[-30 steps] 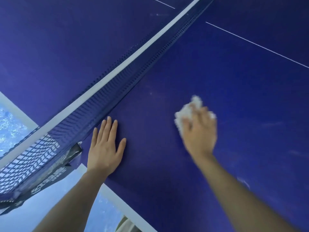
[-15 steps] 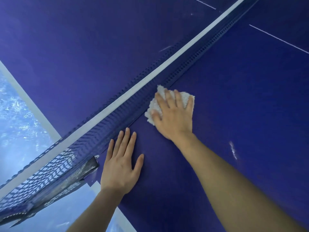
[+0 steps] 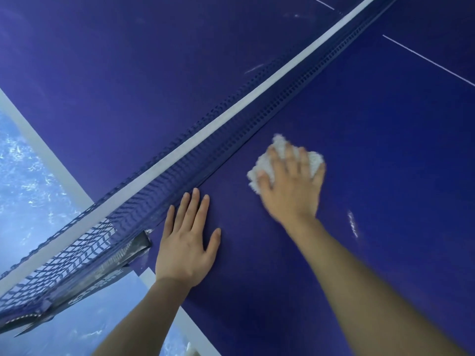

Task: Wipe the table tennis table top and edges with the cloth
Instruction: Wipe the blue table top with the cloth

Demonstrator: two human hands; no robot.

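The dark blue table tennis table top point(image 3: 385, 140) fills most of the view. My right hand point(image 3: 290, 186) presses a crumpled white cloth point(image 3: 264, 163) flat on the near half, a short way right of the net's foot. The cloth shows past my fingertips and thumb; the hand is slightly blurred. My left hand point(image 3: 187, 242) lies flat on the table, fingers together, its fingertips almost at the net and close to the table's side edge point(image 3: 180, 319).
The blue net with its white top band point(image 3: 231, 111) runs diagonally from lower left to upper right. Its clamp post point(image 3: 120, 255) hangs over the white-edged side. A white smear point(image 3: 352, 223) marks the table right of my right wrist. Blue floor point(image 3: 28, 191) lies beyond the edge.
My right hand with the cloth swept up against the net, then slid back right and away from it. My left hand stayed flat in place.
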